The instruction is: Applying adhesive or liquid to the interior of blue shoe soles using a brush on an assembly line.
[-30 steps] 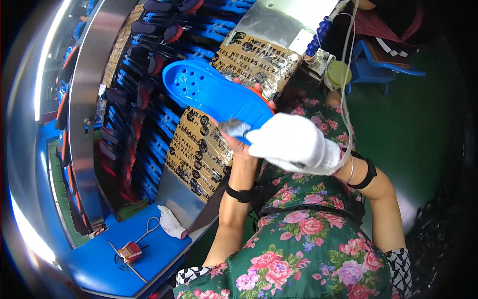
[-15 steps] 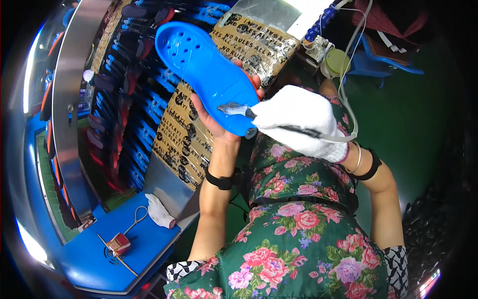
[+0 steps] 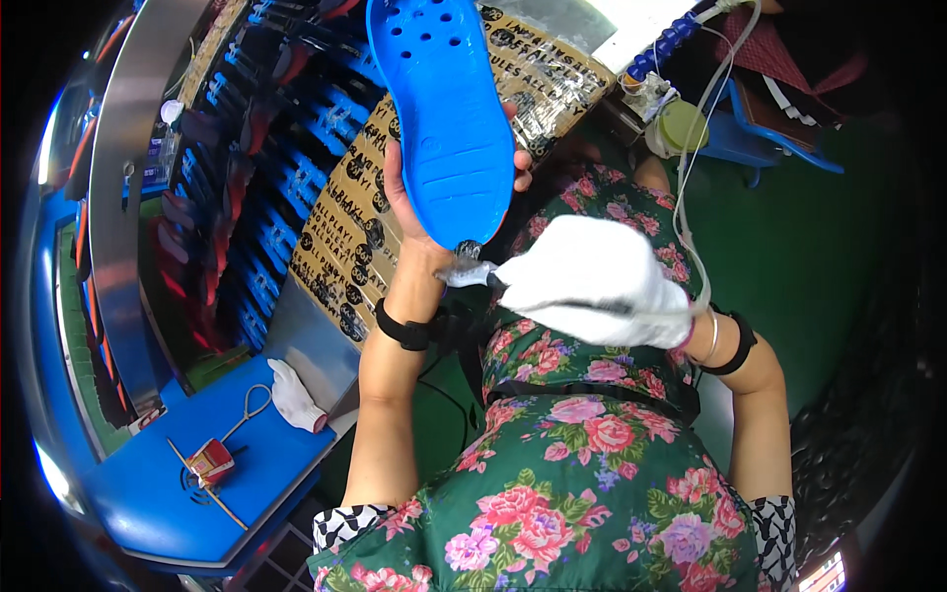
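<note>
My bare left hand (image 3: pixel 412 212) grips a blue shoe sole (image 3: pixel 454 148) from underneath, thumb along the left edge and fingertips curled round the right edge. The sole has a raised rim and a cluster of round holes at its far end, which is cut off by the upper edge. My right hand (image 3: pixel 597 281), in a white knitted glove, is closed round the dark handle of a brush (image 3: pixel 469 273). Its wet, clear-coated tip lies just below the sole's near end, in front of my left wrist. A thin hose (image 3: pixel 683 212) runs to my right hand.
Taped brown cardboard (image 3: pixel 340 237) covers a metal ledge beneath the sole. On the left, a blue table (image 3: pixel 163 493) bears a white glove (image 3: pixel 294 397) and a small red box (image 3: pixel 210 461). A green round container (image 3: pixel 683 126) and a blue stool (image 3: pixel 740 143) stand at the far right.
The brush has left the sole's heel surface and moved down, off its near end. My left hand has shifted the sole up and right and turned it more upright.
</note>
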{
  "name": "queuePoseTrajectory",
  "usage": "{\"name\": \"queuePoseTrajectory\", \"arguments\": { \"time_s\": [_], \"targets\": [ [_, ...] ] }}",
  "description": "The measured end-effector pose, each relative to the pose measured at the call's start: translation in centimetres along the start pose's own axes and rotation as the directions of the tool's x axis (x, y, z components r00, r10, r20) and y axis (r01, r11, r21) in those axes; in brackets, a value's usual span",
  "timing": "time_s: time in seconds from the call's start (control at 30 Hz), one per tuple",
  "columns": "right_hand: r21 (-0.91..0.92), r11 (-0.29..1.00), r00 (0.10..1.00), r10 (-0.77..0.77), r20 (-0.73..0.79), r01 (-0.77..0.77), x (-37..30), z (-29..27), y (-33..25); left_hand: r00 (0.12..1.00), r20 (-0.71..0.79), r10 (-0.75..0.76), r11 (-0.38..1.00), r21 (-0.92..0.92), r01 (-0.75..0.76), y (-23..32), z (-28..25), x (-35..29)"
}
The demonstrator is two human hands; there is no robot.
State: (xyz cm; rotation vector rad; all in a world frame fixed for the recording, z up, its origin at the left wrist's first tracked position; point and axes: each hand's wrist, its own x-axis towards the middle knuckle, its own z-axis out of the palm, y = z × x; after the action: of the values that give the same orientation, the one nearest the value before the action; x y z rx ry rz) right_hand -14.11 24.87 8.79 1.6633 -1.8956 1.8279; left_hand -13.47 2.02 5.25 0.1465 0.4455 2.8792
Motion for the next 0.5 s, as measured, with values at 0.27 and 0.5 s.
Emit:
{"name": "queuePoseTrajectory", "arguments": {
  "time_s": [0.27, 0.5],
  "targets": [
    [-0.224, 0.966, 0.987, -0.147, -0.069, 0.128, 1.0, -0.8, 0.6, 0.990, -0.062, -0.130, 0.972, 0.189, 0.139, 1.3, 1.4, -0.3],
    [0.086, 0.995, 0.999, -0.040, -0.008, 0.041, 0.0, 0.2, -0.4, 0.978, 0.007, -0.206, 0.959, 0.199, 0.201, 2.1, 1.5, -0.2]
  ]
}}
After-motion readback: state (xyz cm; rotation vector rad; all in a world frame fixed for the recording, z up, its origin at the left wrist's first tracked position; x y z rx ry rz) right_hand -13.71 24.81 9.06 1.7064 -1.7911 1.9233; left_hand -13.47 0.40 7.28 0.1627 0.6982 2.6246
